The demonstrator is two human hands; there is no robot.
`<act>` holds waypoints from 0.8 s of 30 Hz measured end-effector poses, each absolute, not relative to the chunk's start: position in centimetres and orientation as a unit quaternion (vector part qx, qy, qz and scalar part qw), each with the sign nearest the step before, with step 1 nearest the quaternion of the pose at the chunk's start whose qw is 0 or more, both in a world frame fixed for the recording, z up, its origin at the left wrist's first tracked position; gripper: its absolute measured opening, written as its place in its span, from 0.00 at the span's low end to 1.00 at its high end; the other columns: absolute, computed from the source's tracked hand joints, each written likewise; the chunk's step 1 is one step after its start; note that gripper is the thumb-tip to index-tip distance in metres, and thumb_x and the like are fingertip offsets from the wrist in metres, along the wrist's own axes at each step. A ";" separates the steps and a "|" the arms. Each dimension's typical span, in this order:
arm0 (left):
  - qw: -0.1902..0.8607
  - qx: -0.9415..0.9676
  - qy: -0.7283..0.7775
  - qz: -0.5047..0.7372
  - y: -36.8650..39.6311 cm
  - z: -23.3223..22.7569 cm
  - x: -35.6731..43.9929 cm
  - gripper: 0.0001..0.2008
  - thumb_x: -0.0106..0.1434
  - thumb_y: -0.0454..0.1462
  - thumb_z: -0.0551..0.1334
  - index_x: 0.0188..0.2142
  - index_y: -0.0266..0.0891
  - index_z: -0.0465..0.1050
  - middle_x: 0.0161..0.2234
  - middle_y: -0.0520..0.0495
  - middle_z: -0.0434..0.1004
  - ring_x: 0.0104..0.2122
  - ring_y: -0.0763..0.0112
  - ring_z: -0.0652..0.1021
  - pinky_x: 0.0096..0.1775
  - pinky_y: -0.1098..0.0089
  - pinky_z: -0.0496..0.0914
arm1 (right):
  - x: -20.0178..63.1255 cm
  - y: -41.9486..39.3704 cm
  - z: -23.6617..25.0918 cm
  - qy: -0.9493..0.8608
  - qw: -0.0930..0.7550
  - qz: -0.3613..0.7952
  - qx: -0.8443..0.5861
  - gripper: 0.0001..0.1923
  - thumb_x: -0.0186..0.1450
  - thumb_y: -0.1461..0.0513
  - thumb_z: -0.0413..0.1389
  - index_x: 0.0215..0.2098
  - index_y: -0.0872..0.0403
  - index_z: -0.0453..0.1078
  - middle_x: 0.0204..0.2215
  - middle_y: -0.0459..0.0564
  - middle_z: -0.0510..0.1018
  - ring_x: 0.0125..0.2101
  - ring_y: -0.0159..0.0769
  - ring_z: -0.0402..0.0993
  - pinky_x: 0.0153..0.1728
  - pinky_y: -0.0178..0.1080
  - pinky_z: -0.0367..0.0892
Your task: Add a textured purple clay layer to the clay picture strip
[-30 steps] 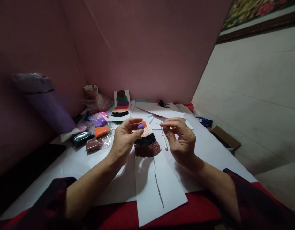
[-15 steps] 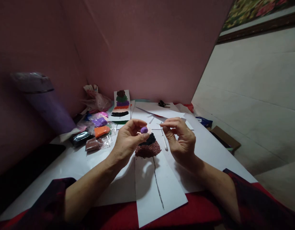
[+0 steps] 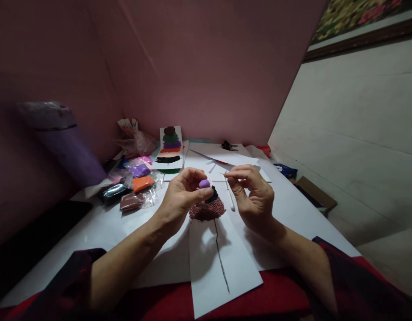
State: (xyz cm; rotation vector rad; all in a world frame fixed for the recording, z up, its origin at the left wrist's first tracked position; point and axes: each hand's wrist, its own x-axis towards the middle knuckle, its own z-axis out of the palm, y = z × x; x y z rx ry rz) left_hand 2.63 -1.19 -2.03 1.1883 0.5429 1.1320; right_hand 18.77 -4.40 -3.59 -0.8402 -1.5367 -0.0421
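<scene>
My left hand [image 3: 181, 194] pinches a small purple ball of modelling clay [image 3: 203, 183] between thumb and fingertips, above the paper. To its right, my right hand [image 3: 251, 189] is closed in a pinch on a thin pointed stick [image 3: 222, 173], whose tip points left toward the ball without touching it. Under the hands lies a white sheet [image 3: 222, 263] with a drawn dark line. On it are a ridged brown clay band [image 3: 208, 210] and a black clay band [image 3: 212, 195], partly hidden behind my left hand. A slim white tool [image 3: 232, 203] lies beside the sheet.
Bagged clay in several colours, including an orange pack [image 3: 143, 183], lies at the left. Behind stands a card with coloured clay bands [image 3: 169, 149]. Black-handled scissors [image 3: 228, 145] rest on papers at the back. A purple cylinder [image 3: 65, 142] leans at far left.
The purple ball has shifted slightly right and shows larger as my left thumb and fingers move on it. My right hand stays nearly still, still pinching the stick.
</scene>
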 end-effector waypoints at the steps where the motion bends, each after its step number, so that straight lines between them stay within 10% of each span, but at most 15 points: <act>1: 0.644 0.530 0.242 0.496 -1.2 -2.0 2.6 0.12 0.49 0.37 0.72 0.29 0.36 0.71 0.25 0.53 0.72 0.25 0.78 0.71 0.28 0.76 0.65 | 18.8 -4.4 -3.6 -0.674 0.641 -0.018 -0.368 0.07 0.65 0.69 0.55 0.37 0.53 0.72 0.35 0.48 0.72 0.35 0.34 0.71 0.27 0.36 0.69; 5: 0.640 0.533 0.244 0.497 -1.3 -1.8 2.6 0.15 0.59 0.47 0.64 0.33 0.35 0.72 0.22 0.51 0.72 0.20 0.78 0.69 0.22 0.75 0.61 | 18.7 -4.4 -3.6 -0.671 0.642 -0.018 -0.370 0.07 0.65 0.69 0.55 0.37 0.53 0.72 0.34 0.48 0.72 0.35 0.34 0.71 0.27 0.36 0.68; 11: 0.576 0.471 0.282 0.606 -0.6 -1.3 2.2 0.19 0.44 0.32 0.73 0.36 0.36 0.72 0.28 0.53 0.74 0.26 0.77 0.73 0.28 0.75 0.67 | 18.8 -4.4 -3.7 -0.674 0.650 -0.003 -0.351 0.04 0.66 0.67 0.54 0.37 0.54 0.71 0.34 0.49 0.72 0.35 0.34 0.70 0.28 0.37 0.67; 17: 0.586 0.484 0.286 0.583 -0.6 -1.2 2.1 0.17 0.55 0.47 0.67 0.29 0.35 0.70 0.20 0.53 0.67 0.19 0.78 0.66 0.20 0.76 0.59 | 18.8 -4.3 -3.8 -0.648 0.671 0.039 -0.358 0.11 0.63 0.63 0.61 0.27 0.53 0.63 0.26 0.43 0.69 0.25 0.29 0.64 0.24 0.34 0.61; 24: 0.519 0.501 0.291 0.629 -0.4 -1.9 2.1 0.16 0.47 0.31 0.70 0.37 0.36 0.73 0.30 0.52 0.73 0.26 0.77 0.71 0.28 0.76 0.68 | 18.9 -4.1 -4.6 -0.619 0.668 0.080 -0.405 0.10 0.66 0.57 0.57 0.30 0.52 0.63 0.24 0.42 0.68 0.22 0.29 0.63 0.24 0.36 0.61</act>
